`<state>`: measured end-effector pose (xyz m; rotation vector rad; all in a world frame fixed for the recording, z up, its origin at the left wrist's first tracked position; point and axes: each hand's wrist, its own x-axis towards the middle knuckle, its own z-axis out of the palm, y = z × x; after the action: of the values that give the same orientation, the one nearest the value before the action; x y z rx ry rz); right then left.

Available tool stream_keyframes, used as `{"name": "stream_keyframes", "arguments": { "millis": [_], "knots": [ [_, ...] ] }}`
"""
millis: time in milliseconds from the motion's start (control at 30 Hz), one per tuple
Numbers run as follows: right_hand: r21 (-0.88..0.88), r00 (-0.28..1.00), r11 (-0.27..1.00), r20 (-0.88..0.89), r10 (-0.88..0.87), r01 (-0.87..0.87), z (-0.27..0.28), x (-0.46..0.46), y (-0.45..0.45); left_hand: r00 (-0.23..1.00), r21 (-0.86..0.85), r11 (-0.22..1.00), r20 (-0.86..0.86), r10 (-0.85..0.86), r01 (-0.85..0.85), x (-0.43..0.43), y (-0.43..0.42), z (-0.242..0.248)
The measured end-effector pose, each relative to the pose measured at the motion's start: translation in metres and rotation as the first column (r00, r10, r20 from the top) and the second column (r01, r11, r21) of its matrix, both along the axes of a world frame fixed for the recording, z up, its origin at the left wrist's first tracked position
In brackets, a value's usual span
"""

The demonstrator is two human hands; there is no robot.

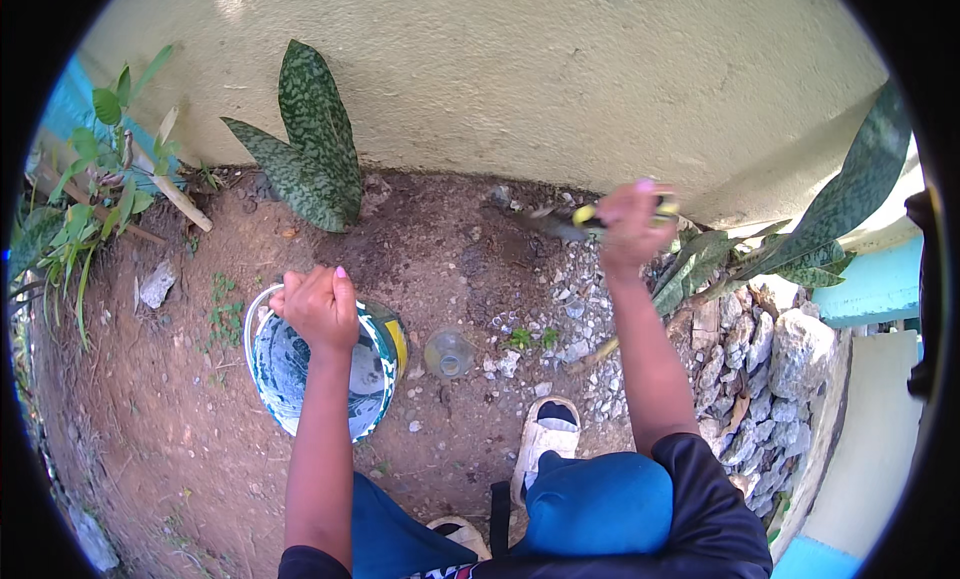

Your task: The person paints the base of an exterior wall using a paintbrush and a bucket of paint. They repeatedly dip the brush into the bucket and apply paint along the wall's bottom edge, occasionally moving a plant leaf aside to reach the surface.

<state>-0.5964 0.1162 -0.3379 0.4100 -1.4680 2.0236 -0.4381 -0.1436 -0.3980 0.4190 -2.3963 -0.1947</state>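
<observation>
My left hand (316, 309) is closed in a fist at the white handle of a plastic bucket (379, 388). The bucket stands on the soil, its inside streaked with white and dark green; no contents can be made out. My right hand (637, 223) grips the yellow-and-black handle of a hand tool (551, 223), seemingly a garden trowel. Motion blurs its grey blade, which is low over dark, damp soil near the wall. To the left of that soil stands a snake plant (319, 140) with broad mottled leaves.
A clear glass or plastic bottle (450, 354) is beside the bucket. A cream wall (525, 76) closes off the far side. More snake plant leaves (832, 196) lean in at right, above piled stones (750, 369). Leafy plants and sticks (176, 200) occupy the left.
</observation>
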Motion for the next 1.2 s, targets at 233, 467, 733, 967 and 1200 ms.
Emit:
{"name": "stream_keyframes", "arguments": {
  "millis": [233, 467, 733, 967, 1200],
  "knots": [
    [-0.092, 0.799, 0.913, 0.525, -0.295, 0.398, -0.109, -0.08, 0.042, 0.999, 0.026, 0.999, -0.034, -0.035, 0.036, 0.0, 0.001, 0.002],
    [-0.479, 0.614, 0.582, 0.788, -0.045, 0.657, -0.167, -0.046, 0.096, 0.999, 0.018, 1.0, 0.031, 0.006, -0.006, 0.002, 0.0, 0.0],
    [-0.514, 0.979, 0.855, 0.129, 0.156, -0.068, -0.024, -0.037, 0.109, 1.0, 0.033, 0.999, -0.002, -0.015, 0.015, 0.001, 0.001, 0.002],
    [-0.112, 0.986, 0.99, -0.15, 0.073, -0.09, 0.02, -0.007, 0.013, 1.0, 0.029, 0.999, -0.01, -0.024, 0.024, 0.001, 0.001, 0.001],
    [0.024, 0.98, 0.995, 0.167, -0.104, 0.101, -0.104, -0.071, -0.007, 0.999, 0.025, 0.999, -0.023, -0.025, 0.026, 0.001, 0.001, 0.001]
  ]
}}
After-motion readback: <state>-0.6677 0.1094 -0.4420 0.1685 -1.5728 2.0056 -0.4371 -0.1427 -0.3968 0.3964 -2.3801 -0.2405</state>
